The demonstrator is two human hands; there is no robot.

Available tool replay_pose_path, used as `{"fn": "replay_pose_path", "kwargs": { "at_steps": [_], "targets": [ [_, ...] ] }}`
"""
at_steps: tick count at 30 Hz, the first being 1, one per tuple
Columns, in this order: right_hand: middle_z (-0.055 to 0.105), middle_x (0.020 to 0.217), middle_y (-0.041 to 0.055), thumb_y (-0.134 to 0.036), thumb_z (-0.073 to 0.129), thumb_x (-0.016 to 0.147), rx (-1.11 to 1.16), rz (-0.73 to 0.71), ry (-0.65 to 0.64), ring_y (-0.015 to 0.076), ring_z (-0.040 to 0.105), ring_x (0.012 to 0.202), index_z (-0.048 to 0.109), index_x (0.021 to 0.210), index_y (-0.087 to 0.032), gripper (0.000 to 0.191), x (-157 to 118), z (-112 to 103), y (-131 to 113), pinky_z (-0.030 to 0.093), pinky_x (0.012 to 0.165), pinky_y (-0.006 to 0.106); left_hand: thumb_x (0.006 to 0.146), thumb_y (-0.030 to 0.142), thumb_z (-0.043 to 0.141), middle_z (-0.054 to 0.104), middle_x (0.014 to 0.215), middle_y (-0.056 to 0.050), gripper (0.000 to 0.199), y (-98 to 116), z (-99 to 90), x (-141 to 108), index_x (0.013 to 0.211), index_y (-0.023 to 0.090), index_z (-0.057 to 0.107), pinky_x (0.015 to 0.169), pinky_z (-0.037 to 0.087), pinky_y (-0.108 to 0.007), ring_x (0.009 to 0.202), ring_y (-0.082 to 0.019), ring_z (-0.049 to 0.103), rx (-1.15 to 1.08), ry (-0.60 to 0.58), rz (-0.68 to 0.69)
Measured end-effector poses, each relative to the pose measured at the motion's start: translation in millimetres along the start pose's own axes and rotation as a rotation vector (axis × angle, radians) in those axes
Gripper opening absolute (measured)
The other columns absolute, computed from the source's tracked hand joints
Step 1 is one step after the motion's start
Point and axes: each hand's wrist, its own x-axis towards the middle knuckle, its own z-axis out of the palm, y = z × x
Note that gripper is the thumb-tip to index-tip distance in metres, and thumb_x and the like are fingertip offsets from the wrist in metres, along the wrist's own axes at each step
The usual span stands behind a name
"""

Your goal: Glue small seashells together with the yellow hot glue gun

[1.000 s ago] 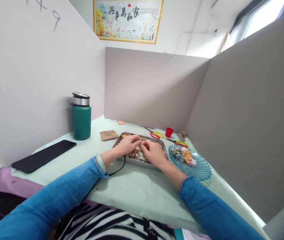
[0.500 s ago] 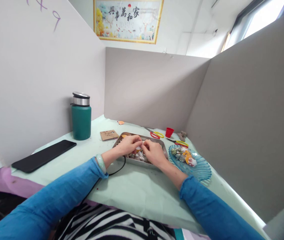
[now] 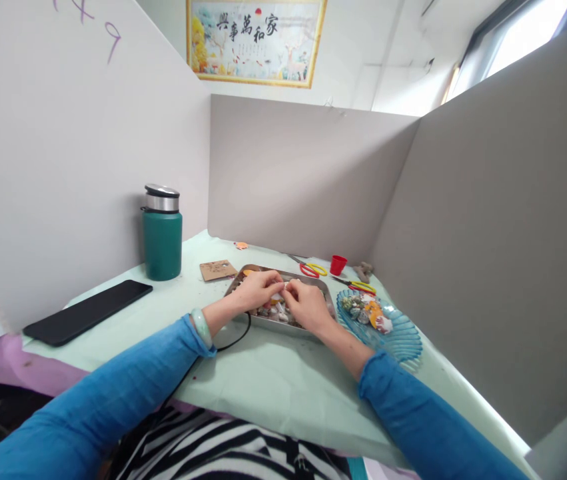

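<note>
Both hands meet over a shallow metal tray [image 3: 283,325] that holds several small white, brown and orange pieces. My left hand [image 3: 258,289] comes in from the left, its thumb and fingertips pinched together. Against it, my right hand [image 3: 308,305] is pinched in the same way, the fingertips almost touching. A tiny whitish bit seems to sit between the fingertips, too small to name. Part of the tray's contents is hidden under the hands. To the right, a blue ribbed glass plate [image 3: 403,337] carries a cluster of orange, white and greenish decorated pieces [image 3: 370,312].
A green bottle [image 3: 163,243] and a black phone-like slab [image 3: 88,311] are at the left. Behind the tray lie a brown card [image 3: 218,269], red-and-yellow scissors [image 3: 313,269], a second pair of scissors [image 3: 360,287] and a red cup [image 3: 338,265]. Grey panels [image 3: 303,173] enclose the table.
</note>
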Motion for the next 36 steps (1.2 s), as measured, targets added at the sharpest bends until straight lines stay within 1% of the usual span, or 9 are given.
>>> {"fn": "replay_pose_path", "kwargs": {
  "at_steps": [4, 10, 19, 30, 36],
  "targets": [
    [0.062, 0.064, -0.0001, -0.038, 0.043, 0.086, 0.001, 0.001, -0.002, 0.0112, 0.051, 0.056, 0.061, 0.076, -0.019, 0.027, -0.4, -1.4, -1.7, 0.028, 0.055, 0.022, 0.081, 0.042, 0.043, 0.055, 0.051, 0.003, 0.030, 2.1, -0.2, -0.2, 0.081, 0.016, 0.057, 0.043, 0.037, -0.018, 0.042, -0.010, 0.053, -0.021, -0.003, -0.002],
    [0.063, 0.064, -0.0004, -0.039, 0.043, 0.086, 0.003, -0.006, -0.003, 0.0113, 0.052, 0.056, 0.060, 0.076, -0.020, 0.028, -0.8, -1.3, -2.0, 0.027, 0.055, 0.022, 0.080, 0.043, 0.044, 0.052, 0.048, 0.004, 0.030, 2.5, -0.4, 0.0, 0.082, 0.016, 0.058, 0.041, 0.037, -0.018, 0.040, -0.010, 0.052, -0.050, -0.013, -0.025],
    [0.065, 0.067, 0.0006, -0.040, 0.042, 0.086, -0.001, 0.004, -0.019, 0.0114, 0.052, 0.057, 0.061, 0.077, -0.019, 0.029, -0.4, -2.7, -3.1, 0.027, 0.055, 0.022, 0.081, 0.042, 0.044, 0.052, 0.045, 0.004, 0.030, 2.1, -1.4, -0.3, 0.082, 0.016, 0.058, 0.041, 0.037, -0.017, 0.040, -0.010, 0.052, -0.037, -0.014, -0.031],
    [0.065, 0.067, 0.0008, -0.040, 0.042, 0.086, -0.014, 0.002, -0.034, 0.0119, 0.053, 0.059, 0.061, 0.077, -0.019, 0.029, -0.6, -2.1, -1.9, 0.028, 0.055, 0.022, 0.081, 0.041, 0.044, 0.054, 0.047, 0.003, 0.029, 2.5, -0.9, -1.1, 0.081, 0.016, 0.058, 0.043, 0.038, -0.019, 0.040, -0.010, 0.052, -0.020, -0.020, -0.021],
    [0.065, 0.068, 0.0014, -0.040, 0.042, 0.086, -0.030, 0.007, -0.054, 0.0123, 0.054, 0.059, 0.061, 0.077, -0.019, 0.030, 0.6, -1.5, -2.1, 0.027, 0.055, 0.023, 0.081, 0.040, 0.044, 0.055, 0.050, 0.003, 0.027, 1.2, 0.4, -0.3, 0.080, 0.016, 0.056, 0.042, 0.038, -0.018, 0.040, -0.010, 0.053, -0.016, -0.026, -0.020]
  ]
}}
